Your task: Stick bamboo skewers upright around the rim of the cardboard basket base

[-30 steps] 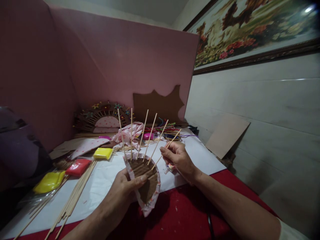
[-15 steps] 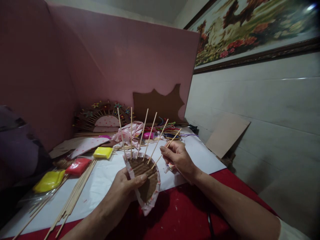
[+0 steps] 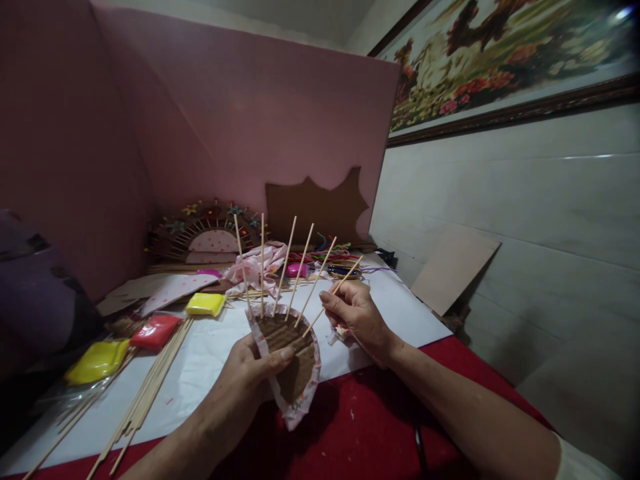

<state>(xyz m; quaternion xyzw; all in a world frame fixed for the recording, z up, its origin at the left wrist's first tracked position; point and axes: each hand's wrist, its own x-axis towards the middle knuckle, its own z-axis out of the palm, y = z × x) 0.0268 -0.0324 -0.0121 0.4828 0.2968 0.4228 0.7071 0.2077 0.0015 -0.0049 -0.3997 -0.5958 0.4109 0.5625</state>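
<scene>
My left hand [image 3: 255, 370] grips a half-round piece of brown cardboard [image 3: 295, 377] edged with pale printed fabric, the thumb pressed on its face. Several thin wooden sticks [image 3: 285, 267] stand out from its curved upper edge like a fan. Between the thumb and fingers of my right hand [image 3: 357, 317] is the rightmost wooden stick [image 3: 327, 303], tilted up to the right, its lower end at the cardboard. A small patterned scrap [image 3: 340, 333] lies under my right hand, partly hidden.
At the left are yellow [image 3: 97, 362] and red [image 3: 155, 331] clay packets and a bundle of loose sticks [image 3: 145, 397]. A decorated fan-shaped piece [image 3: 210, 230] stands at the back, with crumpled pink fabric [image 3: 263, 263] before it. A cardboard sheet [image 3: 455, 270] leans against the right wall.
</scene>
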